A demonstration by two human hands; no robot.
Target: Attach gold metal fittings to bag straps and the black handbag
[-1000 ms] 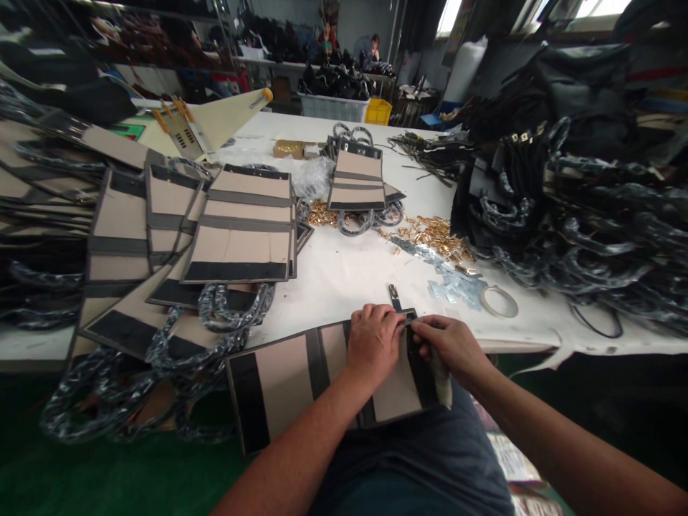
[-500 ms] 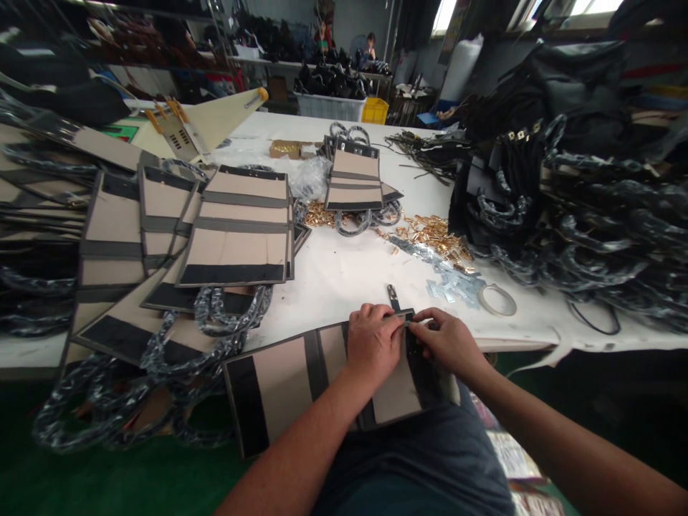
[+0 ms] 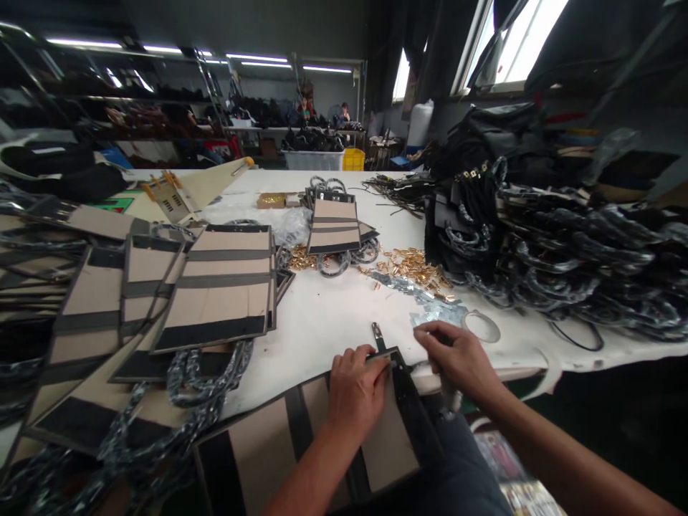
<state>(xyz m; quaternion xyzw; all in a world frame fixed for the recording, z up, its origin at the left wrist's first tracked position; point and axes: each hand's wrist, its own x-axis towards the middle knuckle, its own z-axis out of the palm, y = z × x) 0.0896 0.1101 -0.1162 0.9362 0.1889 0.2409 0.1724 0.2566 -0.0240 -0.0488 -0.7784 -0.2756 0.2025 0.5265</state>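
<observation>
A beige bag panel (image 3: 262, 438) with black bands and dark edging lies across my lap, against the table's front edge. My left hand (image 3: 357, 387) grips its far edge near the right corner, thumb on top. Beside that thumb a short black strap with a metal end piece (image 3: 377, 331) sticks out past the edge onto the table. My right hand (image 3: 456, 358) hovers to the right of the panel, apart from it. Its thumb and fingers are pinched together, and what they hold, if anything, is too small to tell. Thin silvery metal plates (image 3: 443, 312) lie just beyond it.
Beige and black bag panels with plastic-wrapped handles (image 3: 215, 287) pile up at left. Gold-coloured fittings (image 3: 411, 266) and a tape roll (image 3: 481, 327) lie on the white table. Black bags (image 3: 564, 244) are heaped at right. A small stack of panels (image 3: 334, 223) stands mid-table.
My right hand has come away from the panel's corner and moved right, over the table. The left hand stays on the panel. The camera view has tilted up.
</observation>
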